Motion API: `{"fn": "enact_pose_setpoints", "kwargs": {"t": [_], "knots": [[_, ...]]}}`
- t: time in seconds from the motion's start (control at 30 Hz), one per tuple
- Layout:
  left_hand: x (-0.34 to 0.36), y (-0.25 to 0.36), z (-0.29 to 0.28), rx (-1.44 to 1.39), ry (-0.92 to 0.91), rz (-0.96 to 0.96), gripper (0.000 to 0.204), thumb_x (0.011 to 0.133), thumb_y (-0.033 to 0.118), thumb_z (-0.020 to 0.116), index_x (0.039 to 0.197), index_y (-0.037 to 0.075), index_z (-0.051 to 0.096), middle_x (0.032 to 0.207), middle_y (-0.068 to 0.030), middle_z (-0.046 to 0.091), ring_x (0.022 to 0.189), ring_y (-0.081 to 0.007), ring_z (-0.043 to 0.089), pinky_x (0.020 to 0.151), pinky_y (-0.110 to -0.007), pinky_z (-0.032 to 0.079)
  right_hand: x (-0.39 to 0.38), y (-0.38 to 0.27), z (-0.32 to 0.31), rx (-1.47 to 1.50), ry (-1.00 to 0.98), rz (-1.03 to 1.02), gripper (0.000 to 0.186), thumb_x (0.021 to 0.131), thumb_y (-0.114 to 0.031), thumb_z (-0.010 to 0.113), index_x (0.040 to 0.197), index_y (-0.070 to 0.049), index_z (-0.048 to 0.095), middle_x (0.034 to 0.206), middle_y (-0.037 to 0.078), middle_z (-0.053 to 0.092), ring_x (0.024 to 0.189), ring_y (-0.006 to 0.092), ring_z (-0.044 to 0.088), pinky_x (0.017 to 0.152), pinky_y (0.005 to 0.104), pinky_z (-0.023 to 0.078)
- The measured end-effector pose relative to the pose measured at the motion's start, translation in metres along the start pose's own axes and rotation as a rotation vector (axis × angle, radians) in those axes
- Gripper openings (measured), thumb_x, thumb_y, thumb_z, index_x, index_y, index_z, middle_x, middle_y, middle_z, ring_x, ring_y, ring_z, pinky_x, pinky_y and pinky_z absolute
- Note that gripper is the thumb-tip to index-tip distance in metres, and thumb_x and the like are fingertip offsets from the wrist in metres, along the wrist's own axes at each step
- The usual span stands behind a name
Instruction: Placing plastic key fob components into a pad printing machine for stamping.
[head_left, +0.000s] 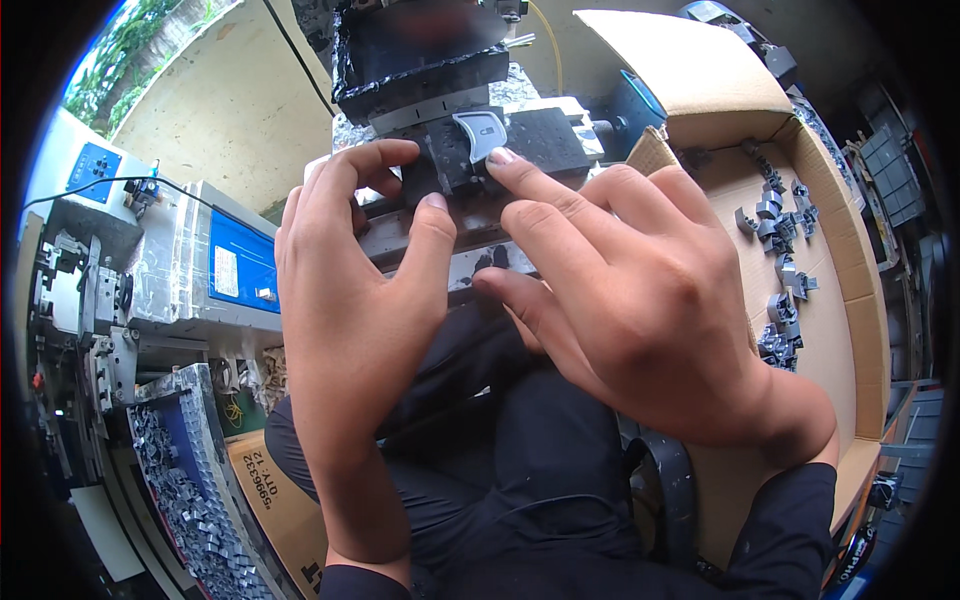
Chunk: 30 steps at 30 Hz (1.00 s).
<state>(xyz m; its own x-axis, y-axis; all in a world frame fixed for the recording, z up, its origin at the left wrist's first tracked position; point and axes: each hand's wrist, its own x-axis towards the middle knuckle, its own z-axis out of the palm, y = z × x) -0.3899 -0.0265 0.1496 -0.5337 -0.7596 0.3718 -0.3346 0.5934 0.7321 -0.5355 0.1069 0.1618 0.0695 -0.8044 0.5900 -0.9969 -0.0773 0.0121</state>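
Observation:
A small silver-grey plastic part [483, 138] with a dark printed mark sits on a black fixture block [545, 140] in front of me. My right hand [640, 270] reaches in from the right, its index fingertip at the part's lower edge. The thumb of that hand is held apart, lower down, and its other fingers are loosely bent. At the left side of the fixture is my left hand [365, 240], with thumb and index finger spread around the block's edge. Nothing is visibly gripped between them, and its remaining fingers are partly hidden.
Above the fixture hangs a dark machine head [420, 60]. An open cardboard box [860, 300] with several silver-grey parts [780, 225] stands at right. To the left are a machine cabinet with a blue panel [240, 262] and a tray full of small grey parts [195, 500].

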Motion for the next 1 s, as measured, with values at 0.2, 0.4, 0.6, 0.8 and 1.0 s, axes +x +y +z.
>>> {"fn": "enact_pose_setpoints", "kwargs": {"t": [0.2, 0.4, 0.6, 0.8, 1.0], "knots": [[0.0013, 0.0025, 0.0009, -0.038, 0.021, -0.042, 0.03, 0.09, 0.013, 0.071, 0.117, 0.001, 0.071, 0.105, -0.0132, 0.068, 0.101, -0.0276, 0.063, 0.093, -0.039, 0.05, 0.0002, -0.0005, -0.0011, 0.008, 0.012, 0.007, 0.031, 0.081, -0.019, 0.086, 0.1, -0.002, 0.069, 0.123, 0.014, 0.076, 0.077, 0.0216, 0.06, 0.072, 0.0364, 0.044], [0.0009, -0.0002, 0.0022, -0.008, 0.029, -0.024, 0.03, 0.09, 0.015, 0.072, 0.117, 0.001, 0.072, 0.104, -0.0121, 0.068, 0.1, -0.027, 0.063, 0.091, -0.038, 0.049, -0.0004, -0.0016, 0.0012, 0.007, 0.018, 0.008, 0.031, 0.081, -0.019, 0.086, 0.1, -0.002, 0.069, 0.122, 0.014, 0.076, 0.078, 0.0212, 0.06, 0.072, 0.0364, 0.044], [0.0022, 0.0012, -0.0007, 0.029, 0.011, -0.013, 0.031, 0.089, 0.017, 0.072, 0.116, 0.002, 0.072, 0.103, -0.0115, 0.067, 0.099, -0.0272, 0.062, 0.091, -0.038, 0.048, 0.0004, -0.0037, 0.001, 0.004, 0.021, 0.0, 0.031, 0.081, -0.019, 0.086, 0.101, -0.002, 0.069, 0.122, 0.014, 0.076, 0.078, 0.0214, 0.06, 0.072, 0.0363, 0.044], [0.0017, 0.0038, -0.0023, 0.068, 0.008, -0.017, 0.03, 0.09, 0.019, 0.072, 0.116, 0.003, 0.072, 0.105, -0.0121, 0.067, 0.104, -0.0293, 0.064, 0.098, -0.04, 0.047, 0.0011, -0.0065, -0.002, 0.012, 0.008, 0.006, 0.032, 0.081, -0.019, 0.086, 0.102, -0.002, 0.069, 0.123, 0.015, 0.076, 0.079, 0.0215, 0.061, 0.073, 0.0362, 0.044], [0.0023, -0.0031, -0.0029, 0.098, 0.0, 0.04, 0.03, 0.091, 0.019, 0.071, 0.117, 0.003, 0.071, 0.108, -0.0129, 0.068, 0.108, -0.0313, 0.063, 0.103, -0.042, 0.045, 0.0006, -0.0049, 0.0005, -0.009, 0.017, -0.003, 0.031, 0.082, -0.02, 0.085, 0.102, -0.002, 0.07, 0.122, 0.014, 0.076, 0.08, 0.021, 0.061, 0.074, 0.0359, 0.045]]}}
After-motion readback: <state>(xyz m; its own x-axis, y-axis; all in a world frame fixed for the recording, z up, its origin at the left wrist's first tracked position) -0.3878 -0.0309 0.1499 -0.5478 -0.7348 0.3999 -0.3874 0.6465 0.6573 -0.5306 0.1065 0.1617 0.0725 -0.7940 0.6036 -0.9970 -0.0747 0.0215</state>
